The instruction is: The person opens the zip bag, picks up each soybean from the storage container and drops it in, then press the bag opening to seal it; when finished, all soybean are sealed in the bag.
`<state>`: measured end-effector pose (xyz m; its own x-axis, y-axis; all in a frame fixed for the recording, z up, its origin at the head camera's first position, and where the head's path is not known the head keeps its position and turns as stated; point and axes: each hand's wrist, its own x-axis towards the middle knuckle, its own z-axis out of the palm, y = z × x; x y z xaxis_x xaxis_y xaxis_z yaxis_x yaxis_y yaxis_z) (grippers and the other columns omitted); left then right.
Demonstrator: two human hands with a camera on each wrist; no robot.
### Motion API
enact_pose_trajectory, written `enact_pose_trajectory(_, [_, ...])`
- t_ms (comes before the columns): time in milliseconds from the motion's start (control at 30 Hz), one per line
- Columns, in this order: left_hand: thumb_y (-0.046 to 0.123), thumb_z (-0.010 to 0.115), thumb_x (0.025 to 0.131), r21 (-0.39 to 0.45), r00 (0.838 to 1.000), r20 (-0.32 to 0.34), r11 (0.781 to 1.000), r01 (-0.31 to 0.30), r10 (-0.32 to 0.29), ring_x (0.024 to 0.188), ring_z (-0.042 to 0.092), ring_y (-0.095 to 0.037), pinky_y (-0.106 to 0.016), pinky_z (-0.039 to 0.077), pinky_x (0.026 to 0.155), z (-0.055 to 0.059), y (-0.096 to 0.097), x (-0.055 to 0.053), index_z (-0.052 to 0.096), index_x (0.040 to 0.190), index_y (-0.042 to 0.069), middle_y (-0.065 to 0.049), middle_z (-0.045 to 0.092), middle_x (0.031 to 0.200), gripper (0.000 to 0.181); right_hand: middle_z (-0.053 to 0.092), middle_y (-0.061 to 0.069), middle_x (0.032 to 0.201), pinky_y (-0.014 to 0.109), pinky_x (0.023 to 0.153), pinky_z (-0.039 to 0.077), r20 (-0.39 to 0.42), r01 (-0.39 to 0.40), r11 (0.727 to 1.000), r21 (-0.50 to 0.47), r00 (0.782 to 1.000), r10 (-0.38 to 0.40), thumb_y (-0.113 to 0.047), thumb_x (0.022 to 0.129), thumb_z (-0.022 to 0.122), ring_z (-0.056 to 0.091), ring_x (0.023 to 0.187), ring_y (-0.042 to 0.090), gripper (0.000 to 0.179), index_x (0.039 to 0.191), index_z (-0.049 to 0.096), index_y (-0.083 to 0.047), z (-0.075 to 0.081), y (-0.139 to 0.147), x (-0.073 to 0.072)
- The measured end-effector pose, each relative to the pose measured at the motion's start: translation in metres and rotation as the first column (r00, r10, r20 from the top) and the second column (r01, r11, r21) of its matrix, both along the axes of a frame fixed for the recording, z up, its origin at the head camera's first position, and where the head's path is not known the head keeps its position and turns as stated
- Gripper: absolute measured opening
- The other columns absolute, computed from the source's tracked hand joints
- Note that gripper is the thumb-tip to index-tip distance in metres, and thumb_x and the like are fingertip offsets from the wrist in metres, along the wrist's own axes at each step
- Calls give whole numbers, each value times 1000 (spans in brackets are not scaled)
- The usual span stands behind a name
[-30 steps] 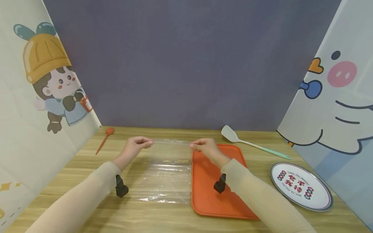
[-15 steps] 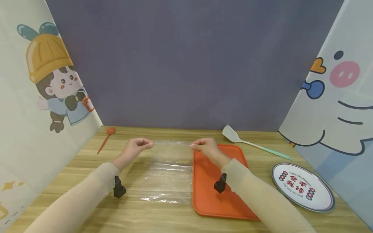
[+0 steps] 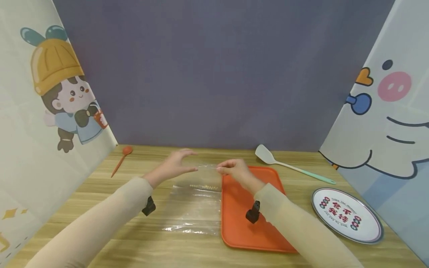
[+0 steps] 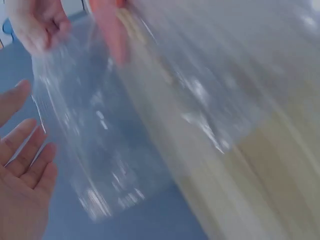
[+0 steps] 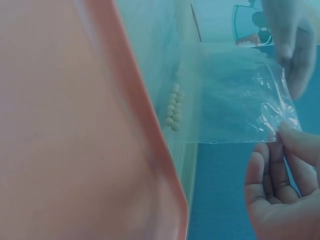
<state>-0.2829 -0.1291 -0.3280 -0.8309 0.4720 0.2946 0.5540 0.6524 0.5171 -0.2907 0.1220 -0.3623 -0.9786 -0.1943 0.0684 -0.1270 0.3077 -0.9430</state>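
Observation:
A clear plastic bag (image 3: 192, 212) lies spread toward the table's front, its far end lifted. Small pale beads (image 5: 173, 110) sit in a row inside it. My right hand (image 3: 236, 171) pinches the bag's far right corner between thumb and fingers. At the far left end of the bag, my left hand (image 3: 172, 167) has thumb and fingers spread apart with nothing held between them. The left wrist view shows that hand (image 4: 22, 185) beside the bag's loose upper edge, apart from it.
An orange tray (image 3: 248, 230) lies under the right forearm, against the bag's right side. Behind it rests a white spatula (image 3: 285, 163) with a green handle. A printed plate (image 3: 346, 216) is at right, an orange spoon (image 3: 126, 150) at far left. A dark panel (image 3: 214, 74) stands behind.
My left hand has let go of the bag's left corner, spread its fingers and moved right. The bag's upper left has slackened inward. The right hand keeps its pinch in nearly the same place.

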Motion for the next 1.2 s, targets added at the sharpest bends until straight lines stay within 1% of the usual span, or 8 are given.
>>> enact_pose_trajectory(133, [21,74,85,-44,998,-35,998,44,-46,128,52,-32,-48,40,112,2,26,-1,62,126,6,-11,62,132,45,74,2,87,51,89,54,22,8,1000,-5,1000,-8,-16,84,75,66,87,31,20,99,75,-3,2,0,3])
enact_pose_trajectory(233, [19,73,86,-90,995,-83,995,54,-61,118,60,-28,-43,48,105,-1,42,-3,67,118,4,-10,68,121,36,73,2,87,51,90,54,41,9,1000,-6,999,-9,-16,84,75,65,95,37,18,99,75,-5,2,0,5])
enact_pose_trajectory(333, [19,72,87,-111,991,-112,992,60,-73,101,67,-23,-36,56,92,-3,54,-6,72,105,6,-7,73,106,22,74,3,87,52,90,54,46,-2,1000,-12,999,3,-16,86,73,66,88,32,19,100,75,-4,3,-1,5])
enact_pose_trajectory(467, [17,73,86,-86,996,-71,995,45,-51,81,66,-13,-26,57,76,-5,64,-7,74,89,10,-2,73,88,8,73,3,85,54,91,53,46,-21,999,-27,999,22,-16,87,72,65,75,16,21,103,74,-2,3,-2,5])
enact_pose_trajectory(567, [15,73,85,-69,998,-45,997,28,-31,75,64,-9,-21,56,70,-5,66,-7,74,85,11,0,73,83,4,73,3,83,55,91,53,50,-17,999,-36,999,19,-15,87,72,63,72,12,20,102,74,-1,2,-2,4])
enact_pose_trajectory(733, [13,74,85,-47,999,-36,999,24,-26,72,62,-9,-20,55,68,-6,67,-8,72,85,10,0,71,81,4,73,2,82,52,89,55,49,6,1000,-30,999,-4,-15,86,73,63,71,12,18,99,75,-2,1,-2,3])
enact_pose_trajectory(933, [16,72,86,-52,999,-45,999,17,-19,72,61,-9,-21,53,67,-7,66,-7,71,84,12,3,69,79,4,75,3,88,49,85,56,30,44,999,9,999,-45,-19,84,76,65,78,18,17,95,77,-7,1,-2,6])
enact_pose_trajectory(1200, [19,74,85,-59,999,-36,998,-31,29,75,64,-10,-26,56,70,-6,60,-8,72,82,15,3,72,82,5,74,5,90,49,84,56,17,77,995,61,997,-79,-19,84,76,66,87,27,17,96,77,-7,0,1,5])
